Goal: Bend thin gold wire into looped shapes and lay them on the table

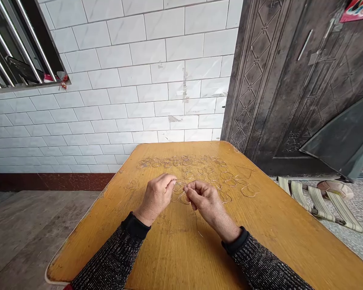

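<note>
Both of my hands are raised over the middle of a wooden table, close together with fingers pinched. My left hand [159, 194] grips one part of a thin wire [197, 225], and my right hand [205, 198] pinches it a short way to the right. A loose end of this wire hangs below my right hand. Behind and beneath the hands lie several loops of thin wire [199, 174], bent into flower-like shapes. One more wire coil [132, 184] rests to the left of my left hand. Whether the held wire joins the loops behind it, I cannot tell.
The wooden table [157, 257] reaches toward a white tiled wall [124, 80]. A row of looped wires [181, 161] spans its far part. At the right stand a dark metal door [278, 100], a striped folding seat [320, 201] and a ball [339, 189]. A barred window [18, 40] is upper left.
</note>
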`<state>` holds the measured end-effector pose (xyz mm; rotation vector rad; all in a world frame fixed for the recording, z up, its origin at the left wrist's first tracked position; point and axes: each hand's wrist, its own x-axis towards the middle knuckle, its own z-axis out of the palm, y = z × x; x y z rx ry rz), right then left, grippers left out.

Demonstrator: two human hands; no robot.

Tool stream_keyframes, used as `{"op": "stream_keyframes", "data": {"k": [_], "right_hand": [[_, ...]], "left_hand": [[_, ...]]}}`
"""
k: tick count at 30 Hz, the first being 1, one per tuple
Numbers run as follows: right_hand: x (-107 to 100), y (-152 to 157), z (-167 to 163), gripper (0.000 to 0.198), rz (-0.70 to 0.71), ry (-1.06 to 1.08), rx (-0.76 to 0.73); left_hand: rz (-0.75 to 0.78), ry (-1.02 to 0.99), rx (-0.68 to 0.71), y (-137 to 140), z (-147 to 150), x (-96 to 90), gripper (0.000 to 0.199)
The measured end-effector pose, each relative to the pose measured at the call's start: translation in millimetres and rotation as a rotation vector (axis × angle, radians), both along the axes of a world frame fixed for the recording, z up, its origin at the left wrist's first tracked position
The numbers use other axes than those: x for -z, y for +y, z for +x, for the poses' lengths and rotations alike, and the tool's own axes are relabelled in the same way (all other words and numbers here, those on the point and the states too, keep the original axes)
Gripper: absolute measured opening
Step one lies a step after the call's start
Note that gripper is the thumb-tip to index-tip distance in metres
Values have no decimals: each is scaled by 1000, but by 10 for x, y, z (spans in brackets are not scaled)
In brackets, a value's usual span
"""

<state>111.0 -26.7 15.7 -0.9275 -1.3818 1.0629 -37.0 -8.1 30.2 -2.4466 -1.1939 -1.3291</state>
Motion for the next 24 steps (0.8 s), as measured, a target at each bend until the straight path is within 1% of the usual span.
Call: {"op": "stream_keyframes", "data": {"k": [2, 4, 6, 8, 10, 11, 14, 17, 20, 24], "right_hand": [[-13, 5, 16, 26, -8, 15, 1], [-28, 12, 37, 28, -18, 42, 0], [-46, 17, 56, 30, -25, 71, -5], [-61, 18, 71, 31, -28, 93, -11], [-72, 14, 80, 32, -28, 106, -17], [-76, 11, 83, 31, -29, 109, -19], [-79, 4, 87, 30, -38, 111, -27], [-79, 2, 90, 30, -39, 113, -34], [-79, 4, 89, 30, -42, 116, -34], [-71, 10, 86, 30, -52, 118, -26]], "left_hand": [[-112, -120, 56, -5, 2, -17, 13], [-254, -235, 157, -9, -7, -38, 14], [-342, -247, 267, -10, -26, -60, 17], [-351, -177, 324, -4, -48, -71, 11], [-303, -108, 321, 8, -64, -69, 4], [-261, -79, 310, 15, -70, -63, 3], [-107, 16, 269, 32, -84, -42, 7], [3, 104, 213, 35, -95, -25, 15], [60, 164, 146, 29, -98, -14, 19], [91, 198, 84, 22, -92, -12, 20]]}}
